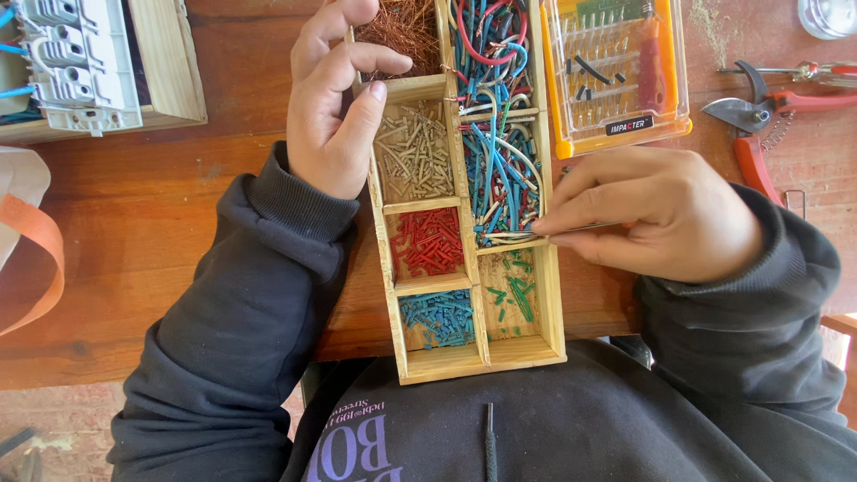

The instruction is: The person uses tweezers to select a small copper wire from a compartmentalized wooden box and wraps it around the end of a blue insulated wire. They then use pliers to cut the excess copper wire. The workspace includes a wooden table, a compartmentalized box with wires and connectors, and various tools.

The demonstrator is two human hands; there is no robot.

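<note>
A wooden divided box (557,312) lies on the table in front of me. Its compartments hold copper strands (402,31), mixed coloured wires (500,170), pale sleeve pieces (415,152), red pieces (428,241), blue pieces (437,319) and a few green pieces (516,295). My left hand (335,107) rests on the box's left wall, thumb on the rim beside the pale pieces. My right hand (656,214) pinches thin metal tweezers (509,236), whose tips reach into the lower end of the coloured-wire compartment.
An orange-rimmed clear case of small tool bits (616,67) sits right of the box. Red-handled cutters (759,116) lie at the far right. A white electrical part (76,62) sits in a wooden tray at top left. An orange strap (40,241) lies at the left edge.
</note>
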